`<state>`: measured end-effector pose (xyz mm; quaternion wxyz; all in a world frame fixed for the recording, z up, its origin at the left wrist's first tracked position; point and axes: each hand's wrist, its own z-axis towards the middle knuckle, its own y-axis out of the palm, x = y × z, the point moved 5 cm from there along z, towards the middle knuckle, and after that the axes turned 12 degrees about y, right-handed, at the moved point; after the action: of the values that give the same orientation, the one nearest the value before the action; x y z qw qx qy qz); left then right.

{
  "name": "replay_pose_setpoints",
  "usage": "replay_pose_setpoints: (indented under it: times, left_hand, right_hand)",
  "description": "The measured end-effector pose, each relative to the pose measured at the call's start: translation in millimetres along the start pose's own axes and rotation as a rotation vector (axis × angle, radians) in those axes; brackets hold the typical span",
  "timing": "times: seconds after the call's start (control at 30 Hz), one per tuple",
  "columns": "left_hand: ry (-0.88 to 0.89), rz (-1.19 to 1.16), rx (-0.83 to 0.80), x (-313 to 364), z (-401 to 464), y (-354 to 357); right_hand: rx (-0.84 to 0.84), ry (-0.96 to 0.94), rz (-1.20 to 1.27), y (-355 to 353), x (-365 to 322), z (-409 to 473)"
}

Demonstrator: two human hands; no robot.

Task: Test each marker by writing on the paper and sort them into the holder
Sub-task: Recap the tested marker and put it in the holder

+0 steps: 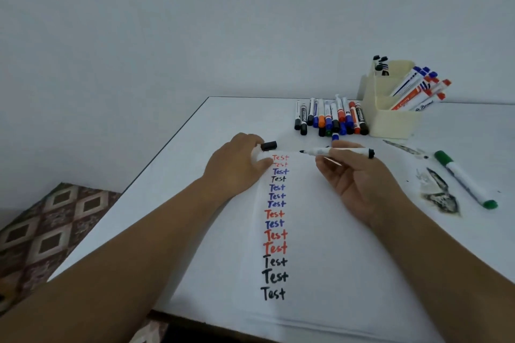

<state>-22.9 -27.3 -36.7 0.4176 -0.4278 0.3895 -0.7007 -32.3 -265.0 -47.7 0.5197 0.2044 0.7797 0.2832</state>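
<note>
A white rectangular table (459, 231) fills the lower right of the view, and on it lies a large white sheet of paper (320, 245), the landmark for all else. Down the middle of the paper runs a column of handwritten "Test" words (276, 225) in black, red and blue ink.

Beyond the far right corner of the paper stands a cream plastic compartmented holder (393, 120); black-capped markers stand in its rear compartment, and blue- and red-capped ones lean out of its nearer ones. Just left of the holder, past the paper's far edge, lies a row of loose capped markers (331, 117) in black, blue, orange and red, side by side.

At the top of the paper, the left hand (237, 167) rests beside the first words, its fingers pinching a small black marker cap (269, 145). To the right of it, over the paper's far end, the right hand (359, 178) grips an uncapped white-barrelled black marker (337, 152) between thumb and fingertips, held level with its tip pointing toward the left hand and above the paper.

Off the paper's right edge lies a green-capped white marker (465, 179), next to dark ink smudges (440, 195) on the table.
</note>
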Motion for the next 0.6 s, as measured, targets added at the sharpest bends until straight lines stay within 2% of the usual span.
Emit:
replay_pose_setpoints:
  times: [0.2, 0.3, 0.43, 0.5, 0.6]
  left_hand:
    - [-0.139, 0.008, -0.027, -3.9, 34.8, 17.5]
    - [-0.159, -0.015, 0.053, -7.3, 36.8, 21.1]
    - [-0.062, -0.323, 0.223, -5.0, 29.0, 13.3]
    - [-0.032, -0.475, 0.254, -0.4, 24.3, 8.8]
    - [0.025, -0.563, 0.261, 8.0, 20.9, 4.6]
  right_hand:
    - [0.013, 0.041, 0.026, -0.8, -1.5, 4.4]
    - [0.007, 0.074, 0.065, -0.7, -0.3, 5.5]
    - [-0.005, 0.054, 0.009, -1.2, -0.1, 7.8]
    - [-0.015, 0.045, -0.033, -1.0, 0.0, 7.7]
    - [-0.027, 0.047, -0.077, -0.3, 0.5, 6.5]
